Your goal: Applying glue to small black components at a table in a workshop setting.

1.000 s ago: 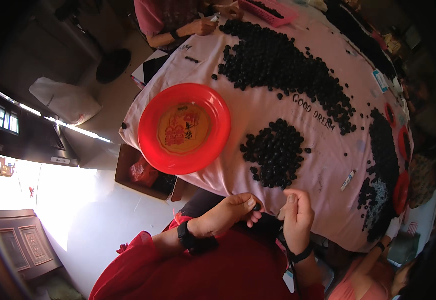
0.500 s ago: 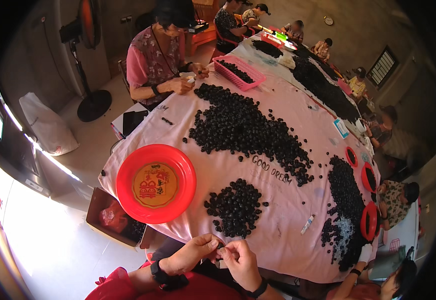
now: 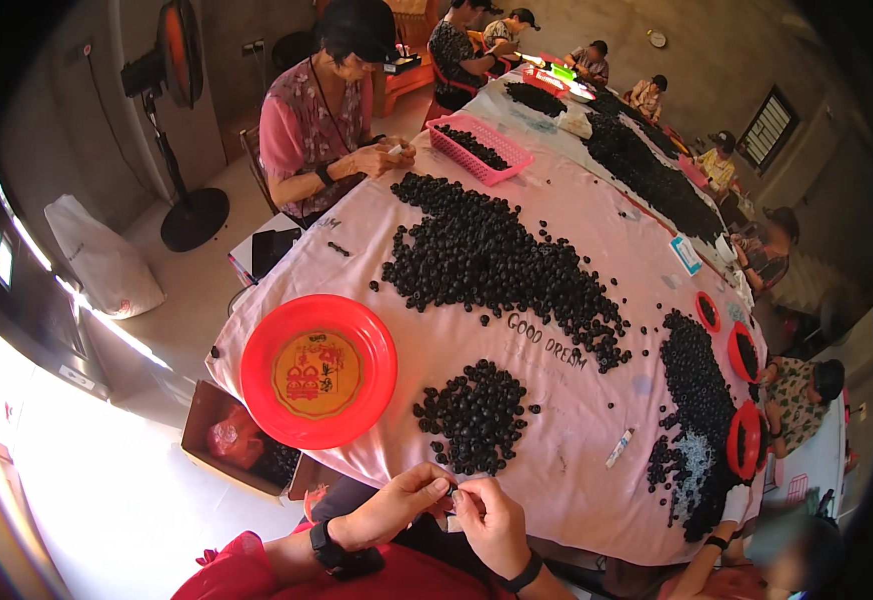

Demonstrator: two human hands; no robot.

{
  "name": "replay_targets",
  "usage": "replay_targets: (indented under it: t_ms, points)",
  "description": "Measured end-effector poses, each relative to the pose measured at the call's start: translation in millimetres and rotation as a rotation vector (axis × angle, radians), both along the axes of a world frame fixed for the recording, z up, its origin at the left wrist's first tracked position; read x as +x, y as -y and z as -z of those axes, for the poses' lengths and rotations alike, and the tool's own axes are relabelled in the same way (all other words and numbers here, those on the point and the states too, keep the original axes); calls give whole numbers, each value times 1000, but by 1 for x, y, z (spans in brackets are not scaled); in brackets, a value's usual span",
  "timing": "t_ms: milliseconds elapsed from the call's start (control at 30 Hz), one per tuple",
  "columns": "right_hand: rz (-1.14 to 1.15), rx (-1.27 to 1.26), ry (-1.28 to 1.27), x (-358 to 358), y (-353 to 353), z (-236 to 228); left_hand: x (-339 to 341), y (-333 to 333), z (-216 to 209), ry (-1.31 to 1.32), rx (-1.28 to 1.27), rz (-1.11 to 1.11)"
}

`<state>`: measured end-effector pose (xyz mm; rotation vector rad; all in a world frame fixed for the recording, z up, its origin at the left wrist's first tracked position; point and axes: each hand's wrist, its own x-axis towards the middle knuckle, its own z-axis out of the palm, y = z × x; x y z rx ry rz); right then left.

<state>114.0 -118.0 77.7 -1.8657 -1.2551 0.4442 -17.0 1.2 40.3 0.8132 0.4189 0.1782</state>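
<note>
At the front edge of the table my left hand (image 3: 397,507) pinches a small black round piece (image 3: 452,491) between thumb and finger. My right hand (image 3: 494,527) meets it there, its fingertips pressed together against the same piece. Below the right fingers shows a small whitish bit (image 3: 454,524), too small to name. Just beyond both hands lies a small heap of black round pieces (image 3: 472,415). A red round basin (image 3: 377,400) with a printed yellowish bottom stands to the left of that heap.
A larger heap of black pieces (image 3: 497,255) spreads over the pink cloth (image 3: 557,440). A white tube (image 3: 619,448) lies at right. A co-worker (image 3: 322,130) sits far left by a pink basket (image 3: 517,170). Below the table's left edge is a cardboard box (image 3: 202,440).
The view has shifted slightly. My hands remain together over the small piece, fingers slightly changed. The co-worker at far left has drawn their hands closer together.
</note>
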Motion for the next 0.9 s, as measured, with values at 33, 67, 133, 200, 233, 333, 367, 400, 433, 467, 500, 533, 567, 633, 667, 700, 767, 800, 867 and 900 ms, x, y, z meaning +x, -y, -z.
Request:
replay_targets:
  t_ms: [33, 67, 133, 200, 233, 333, 367, 400, 433, 467, 500, 533, 567, 633, 667, 700, 767, 800, 867, 900]
  points:
    - [32, 14, -63, 0, -2, -1, 1, -2, -1, 4, 7, 2]
    - [66, 21, -129, 0, -3, -3, 1, -3, -3, 7, 5, 4]
    - [60, 1, -240, 3, -7, -6, 4, -6, -5, 13, 7, 6]
    - [54, -32, -359, 8, -10, -9, 6, -7, -6, 28, -61, -109]
    - [46, -96, -498, 10, -12, -10, 7, -9, -6, 17, -60, -125]
    - [32, -165, -737, 13, -19, -9, 7, -14, -2, 65, -24, -114]
    - [45, -192, -783, 13, -20, -8, 6, -15, 1, 81, -18, -113]
    - [50, -197, -831, 13, -23, -6, 5, -17, 3, 110, -77, -114]
    - [35, -185, -870, 12, -25, -5, 3, -19, 5, 107, -137, -99]
    - [31, -199, -859, 12, -27, -5, 2, -21, 7, 95, -145, -82]
    - [25, -210, -844, 11, -29, -4, -1, -23, 9, 82, -148, -67]
    - [17, -219, -826, 10, -31, -3, -2, -25, 10, 58, -165, -55]
    - [16, -232, -838, 9, -32, -3, -3, -27, 10, 36, -180, -42]
    - [36, -212, -821, 6, -34, -4, -5, -30, 10, 49, -174, -33]
    - [32, -194, -792, 6, -34, -4, -5, -30, 10, 73, -155, -17]
    - [26, -199, -800, 5, -34, -5, -5, -30, 9, 65, -158, -24]
    - [42, -187, -767, 5, -31, -5, -5, -29, 9, 66, -131, -4]
    - [35, -191, -755, 6, -29, -5, -4, -27, 10, 91, -114, -10]
    - [41, -168, -719, 6, -24, -4, -3, -24, 12, 96, -170, -16]
    - [50, -141, -695, 6, -21, -3, -2, -22, 13, 106, -220, -23]
